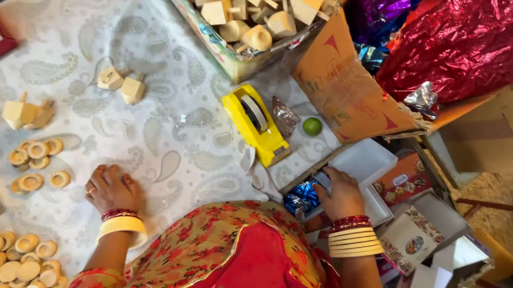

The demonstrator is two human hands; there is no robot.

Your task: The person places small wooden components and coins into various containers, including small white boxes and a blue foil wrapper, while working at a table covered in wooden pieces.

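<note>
A person in a red and gold floral garment, seen from above, sits at a counter (151,55) covered with a white paisley cloth. The left hand (111,188) rests palm down on the cloth, fingers loosely curled and holding nothing, with red and yellow bangles at the wrist. The right hand (342,194) reaches off the counter's edge into a shallow white box (367,164), its fingers bent at the box's rim; whether they grip anything I cannot tell. Just beside that hand lies a crumpled piece of blue foil (302,197). On the cloth between the two hands, nearer the right, sits a yellow tape dispenser (255,123), with a small green lime (312,126) close by. Small wooden rings (35,161) lie scattered left of the left hand, and a carton of pale wooden tops (249,8) stands at the far edge, beside sheets of red foil (473,46)
</note>
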